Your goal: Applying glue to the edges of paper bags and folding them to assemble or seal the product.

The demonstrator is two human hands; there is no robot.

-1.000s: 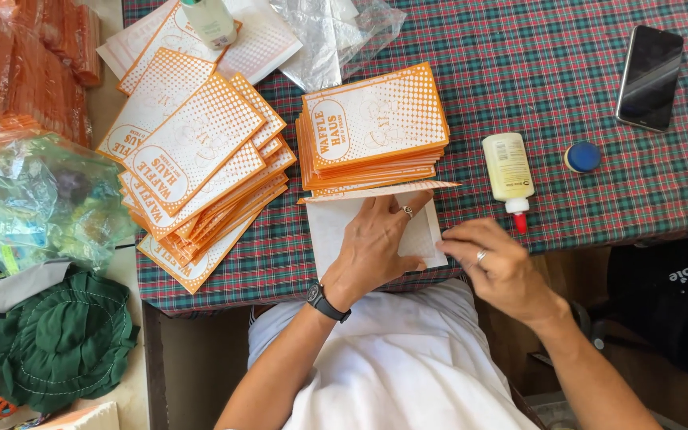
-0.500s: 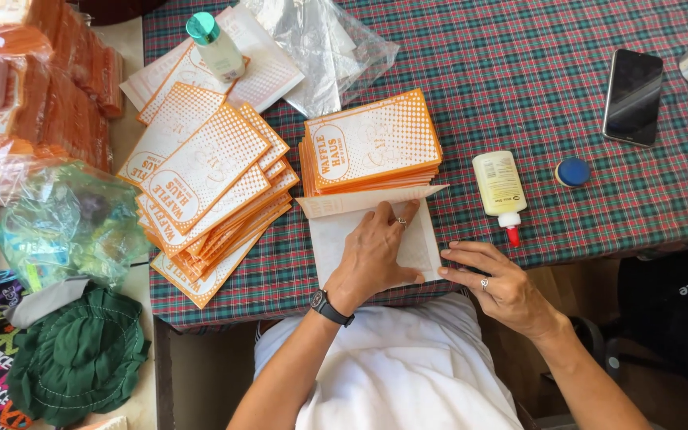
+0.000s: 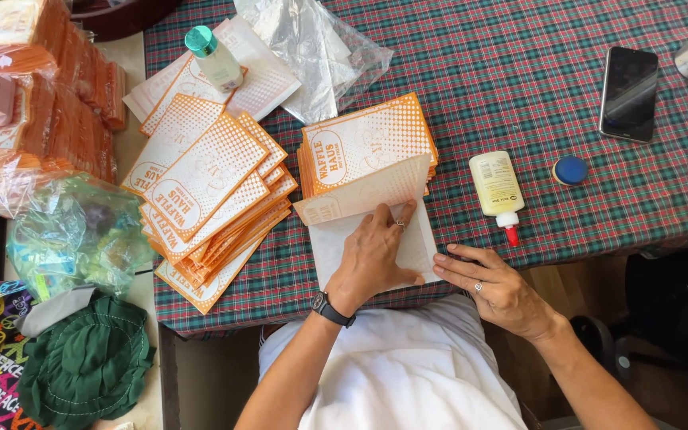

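Observation:
A white paper bag [image 3: 353,229] with its flap folded up lies at the near edge of the plaid table [image 3: 519,72]. My left hand [image 3: 376,255] presses flat on it, fingers together, a watch on the wrist. My right hand [image 3: 497,287] rests with fingers spread at the bag's right edge, holding nothing. Just behind the bag sits a neat stack of orange-and-white printed bags [image 3: 368,139]. A yellow glue bottle [image 3: 497,187] with a red tip lies to the right, its blue cap [image 3: 571,170] beside it.
A fanned pile of printed bags [image 3: 201,191] lies left, with a green-capped bottle [image 3: 215,57] and clear plastic wrap [image 3: 312,48] behind. A black phone [image 3: 629,93] lies far right. Wrapped orange packs [image 3: 33,103], a plastic bag [image 3: 73,235] and green cloth [image 3: 85,366] sit off the table's left.
The flap of the white bag has been folded further up against the stack. My left hand slid up over the bag and my right hand moved in beside its right edge.

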